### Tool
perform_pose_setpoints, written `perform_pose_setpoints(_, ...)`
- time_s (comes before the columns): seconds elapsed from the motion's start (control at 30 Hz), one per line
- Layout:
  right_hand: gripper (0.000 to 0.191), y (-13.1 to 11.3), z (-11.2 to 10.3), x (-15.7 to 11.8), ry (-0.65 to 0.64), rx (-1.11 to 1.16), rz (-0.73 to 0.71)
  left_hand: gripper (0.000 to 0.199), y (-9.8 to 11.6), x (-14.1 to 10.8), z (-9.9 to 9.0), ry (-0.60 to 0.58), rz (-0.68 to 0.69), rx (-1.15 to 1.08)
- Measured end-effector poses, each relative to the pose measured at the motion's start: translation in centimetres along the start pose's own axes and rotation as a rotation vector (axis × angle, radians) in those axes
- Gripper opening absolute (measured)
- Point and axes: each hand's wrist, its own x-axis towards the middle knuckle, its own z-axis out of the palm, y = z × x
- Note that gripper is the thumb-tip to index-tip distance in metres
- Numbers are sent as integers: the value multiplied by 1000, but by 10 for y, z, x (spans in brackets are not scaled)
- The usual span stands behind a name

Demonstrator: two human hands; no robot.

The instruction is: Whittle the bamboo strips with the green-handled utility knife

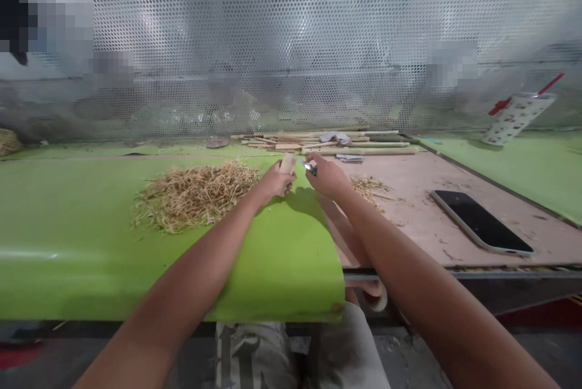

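Over the green sheet's right part, my left hand (275,182) is closed on a short, pale flat piece (288,163) that looks like wood or bamboo. Close on its right, my right hand (328,176) is wrapped round a small knife (310,167), its blade pointing left toward the pale piece. Whether the blade touches the piece is too small to tell. A heap of thin tan strands (200,192) lies on the green sheet (282,256), left of my left hand. Smaller scraps (370,188) lie right of my right hand.
Bamboo strips (327,142) lie at the back, below a perforated metal screen (291,56). To the right are a phone (482,220) on the pinkish board (409,237) and a tilted patterned tumbler (518,117) with a red straw. The table's front edge runs above my legs.
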Motion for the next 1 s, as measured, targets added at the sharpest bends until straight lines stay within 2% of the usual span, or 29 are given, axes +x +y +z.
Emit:
perform_pose_setpoints(0.07, 39, -1, 0, -1, 17, 44, -42, 47, -2, 1, 1, -30, 8, 73)
perform_pose_setpoints(0.17, 40, -1, 1, 0, 54, 138, -100, 39, -1, 1, 0, -89, 21, 194)
perform_pose_setpoints(0.27, 33, 2, 2, 4, 92, 198, -94, 32, 4, 0, -4, -122, 25, 233)
perform_pose_setpoints(0.33, 28, 6, 2, 6, 114, 213, -56, 31, 10, -1, -9, -61, 30, 173)
perform_pose_setpoints(0.4, 28, 10, 1, 7, 135, 247, -35, 31, 16, -1, -13, 72, 48, 34)
perform_pose_setpoints(0.5, 32, 12, 1, 6, 98, 300, -108, 31, 21, 1, -15, 277, 109, -228)
perform_pose_setpoints(0.57, 37, 11, 0, 4, 22, 292, -181, 27, 21, 2, -14, 327, 134, -322)
perform_pose_setpoints(0.63, 40, 7, 0, 2, -48, 243, -230, 23, 18, 4, -13, 307, 143, -337)
perform_pose_setpoints(0.73, 32, 0, 0, 1, -143, 89, -265, 20, 11, 7, -11, 283, 193, -236)
perform_pose_setpoints(0.83, 27, -3, -1, 1, -201, -86, -236, 20, 4, 9, -12, 280, 280, 14)
perform_pose_setpoints(1.0, 29, -3, -1, 1, -261, -180, -224, 22, -2, 11, -15, 231, 366, 304)
